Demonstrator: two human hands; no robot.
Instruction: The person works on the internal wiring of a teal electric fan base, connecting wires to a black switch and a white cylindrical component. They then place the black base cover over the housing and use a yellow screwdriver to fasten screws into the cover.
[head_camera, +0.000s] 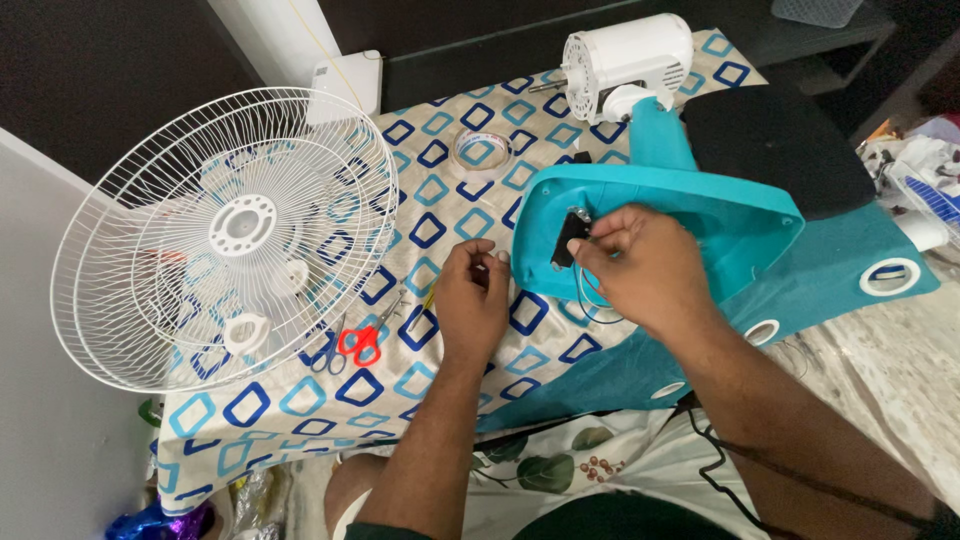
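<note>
Right hand (640, 262) grip pinched on black part (568, 240) in teal fan base (700, 205); left hand (472, 298) grip curled, contents unclear

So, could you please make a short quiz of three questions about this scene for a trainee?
1. True or false: the right hand touches the black part on the turquoise fan base.
2. What lies nearest the white fan guards? A) red-handled scissors B) tape roll C) white motor
3. What covers the table under the left hand?

Key: 1 true. 2 A. 3 a patterned cloth with blue squares.
</note>
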